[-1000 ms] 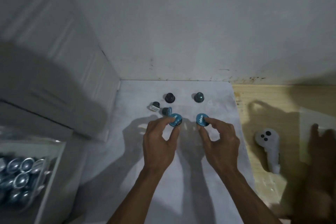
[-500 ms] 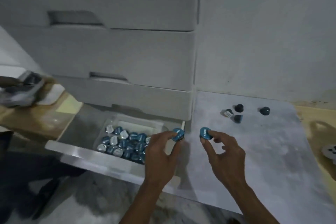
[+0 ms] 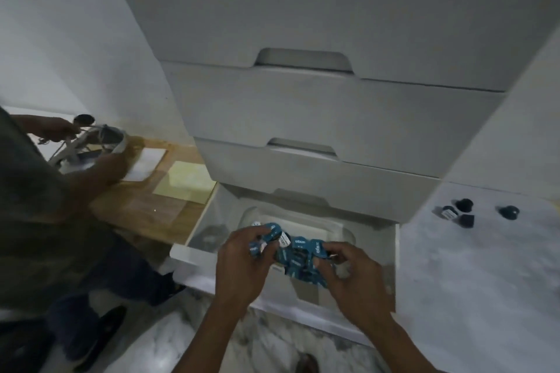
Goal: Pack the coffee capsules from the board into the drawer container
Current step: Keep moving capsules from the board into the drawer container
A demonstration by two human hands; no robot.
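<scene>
Now both hands hover over the open drawer (image 3: 375, 248), left hand (image 3: 242, 263) and right hand (image 3: 351, 275) each pinching a blue capsule (image 3: 270, 231).

Count of items, by kind.
Hands of the wearer: two, left hand (image 3: 241, 263) and right hand (image 3: 353, 277), one blue capsule pinched in each, left capsule (image 3: 271, 229) and right capsule (image 3: 318, 250). Capsules on the board (image 3: 485, 281): four (image 3: 463, 204) (image 3: 448, 213) (image 3: 466, 220) (image 3: 510, 211). Capsules heaped in the clear container (image 3: 333, 228): many, blurred, not countable. Drawers: four, one open drawer (image 3: 194, 254), three closed (image 3: 303, 112). Other persons: one (image 3: 36, 206). Paper sheets: two (image 3: 145, 163) (image 3: 186, 183).
</scene>
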